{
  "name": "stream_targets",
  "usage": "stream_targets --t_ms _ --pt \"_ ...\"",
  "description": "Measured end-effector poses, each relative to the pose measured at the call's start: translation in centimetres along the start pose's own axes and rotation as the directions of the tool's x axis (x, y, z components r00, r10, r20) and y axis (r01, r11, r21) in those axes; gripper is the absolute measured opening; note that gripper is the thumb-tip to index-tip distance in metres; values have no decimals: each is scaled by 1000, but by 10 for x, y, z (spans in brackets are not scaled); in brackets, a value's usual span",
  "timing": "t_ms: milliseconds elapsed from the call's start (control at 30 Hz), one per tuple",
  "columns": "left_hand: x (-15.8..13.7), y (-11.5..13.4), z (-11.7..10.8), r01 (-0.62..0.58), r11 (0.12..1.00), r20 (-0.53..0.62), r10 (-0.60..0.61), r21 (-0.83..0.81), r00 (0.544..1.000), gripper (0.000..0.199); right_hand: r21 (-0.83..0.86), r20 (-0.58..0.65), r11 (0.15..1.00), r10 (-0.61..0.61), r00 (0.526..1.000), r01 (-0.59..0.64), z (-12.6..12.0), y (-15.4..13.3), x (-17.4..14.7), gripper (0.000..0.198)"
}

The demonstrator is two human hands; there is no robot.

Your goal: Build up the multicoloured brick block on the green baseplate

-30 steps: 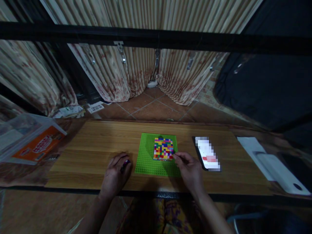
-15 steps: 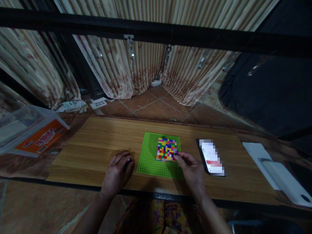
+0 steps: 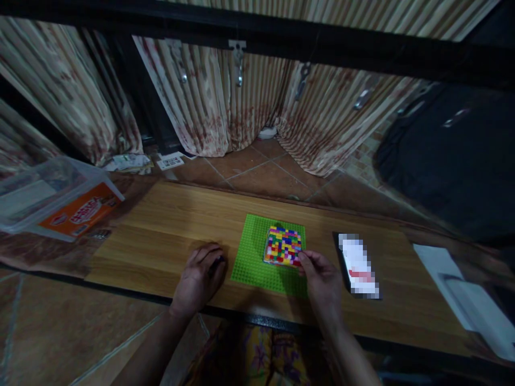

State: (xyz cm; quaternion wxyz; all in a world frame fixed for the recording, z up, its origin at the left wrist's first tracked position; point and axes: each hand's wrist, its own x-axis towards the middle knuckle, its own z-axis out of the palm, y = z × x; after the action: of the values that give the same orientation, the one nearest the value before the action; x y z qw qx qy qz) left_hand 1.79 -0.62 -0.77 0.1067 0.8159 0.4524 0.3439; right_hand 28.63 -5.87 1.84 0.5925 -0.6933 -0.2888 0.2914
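Observation:
A flat block of small multicoloured toy bricks (image 3: 282,245) sits on a green studded baseplate (image 3: 249,257). My right hand (image 3: 324,276) has its thumb and fingers closed at the block's front right corner; whether a single brick lies between the fingertips is hidden. Left of the baseplate, my left hand (image 3: 199,276) rests on the wooden tabletop (image 3: 137,252) with its fingers curled. Something small and dark shows between its thumb and fingers, too dim to name.
A phone (image 3: 358,266) with a lit, blurred screen lies right of the baseplate. White flat items (image 3: 444,279) lie at the far right. A clear plastic box (image 3: 76,206) with an orange label stands at the left. Striped curtains (image 3: 197,107) hang beyond the table.
The whole view has shifted and tilted slightly, so the table things appear farther right. Both hands keep nearly the same places, the right at the block's corner.

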Motion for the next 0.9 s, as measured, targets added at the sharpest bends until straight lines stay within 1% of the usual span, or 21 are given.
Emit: stream_targets --t_ms 100,167,233,300,367,400,433,467,500,533,600,633,667,733,800,900 --pt "-1 0 0 11 1000 -1 -11 -2 1000 16 1 8 999 -45 999 45 0 3 0 39" --pt "-1 1 0 14 1000 -7 -14 -13 1000 17 -14 34 999 -48 998 49 -1 2 1 39" --pt "-1 3 -2 15 999 -5 -16 -35 1000 22 -40 45 998 -40 998 42 -3 1 2 39" --pt "-1 6 -4 29 998 7 -28 -57 1000 31 -67 13 996 -62 998 63 -5 -2 0 39" --pt "-1 8 -7 48 996 19 -47 -76 999 42 -99 -54 985 -147 988 141 -4 -6 -7 38" --pt "-2 8 -8 57 995 28 -54 -85 998 46 -128 -66 972 -205 977 195 -2 -9 -12 36" --pt "-2 9 -9 62 994 39 -59 -93 998 51 -156 -45 955 -262 964 253 1 -13 -18 33" --pt "-2 9 -10 66 993 49 -61 -102 997 55 -181 17 933 -314 949 312 5 -17 -25 30" --pt "-3 9 -11 69 992 60 -63 -109 996 58 -204 115 906 -354 928 371 12 -21 -32 26" --pt "-3 9 -12 70 991 67 -63 -117 996 61 -208 236 880 -380 895 428 19 -24 -39 23" --pt "-3 9 -13 70 989 70 -61 -130 996 63 -210 470 810 -408 783 548 39 -28 -51 21" --pt "-3 9 -14 70 988 68 -61 -135 996 64 -213 550 775 -409 729 595 50 -29 -55 22" --pt "-3 10 -14 70 988 66 -61 -140 996 64 -220 594 747 -408 693 628 62 -27 -58 23" --pt "-3 10 -14 67 987 62 -58 -149 996 63 -261 641 691 -399 656 675 84 -22 -59 24" --pt "-3 9 -13 60 985 55 -52 -159 997 63 -312 672 631 -382 634 711 101 -15 -57 23" --pt "-4 8 -10 52 985 39 -46 -167 998 63 -372 704 550 -359 613 748 117 -7 -53 19"
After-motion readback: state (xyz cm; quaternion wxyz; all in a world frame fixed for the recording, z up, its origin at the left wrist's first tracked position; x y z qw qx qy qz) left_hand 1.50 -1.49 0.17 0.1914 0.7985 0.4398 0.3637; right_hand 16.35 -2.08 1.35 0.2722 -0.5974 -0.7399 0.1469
